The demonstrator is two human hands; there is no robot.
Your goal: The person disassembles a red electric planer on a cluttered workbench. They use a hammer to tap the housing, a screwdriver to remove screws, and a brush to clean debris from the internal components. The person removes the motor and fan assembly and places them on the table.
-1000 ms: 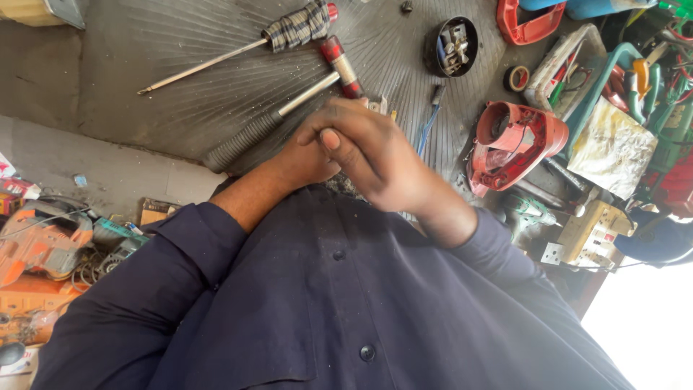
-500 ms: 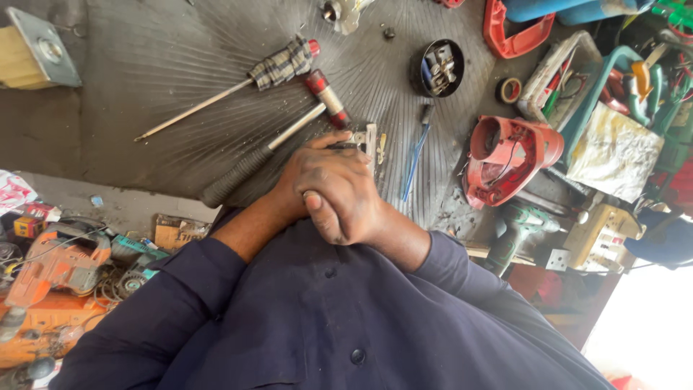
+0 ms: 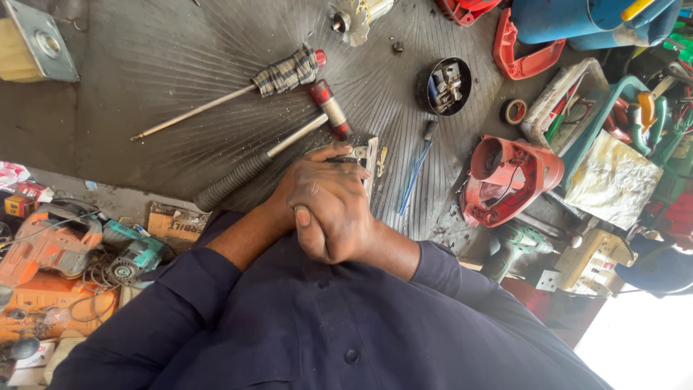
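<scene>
two hands meet at the near edge of the grey ribbed desk. the right hand lies over the left hand, both curled tight together, and between the fingertips a small dark metal piece shows; which of the two pinches it i cannot tell. just beside it, touching the fingers, lies one pale flat plate.

counted on the desk: one long screwdriver with a cloth-wrapped handle, one hammer with a red-banded head and a ribbed black grip, one blue-handled thin tool, one round black cup of small metal parts, one roll of tape, and one small nut.

to the right, well apart from the hands, are two red plastic housings: one cowl and one flat frame. one green drill lies near the right sleeve. to the left sit one orange power tool and one teal grinder.
</scene>
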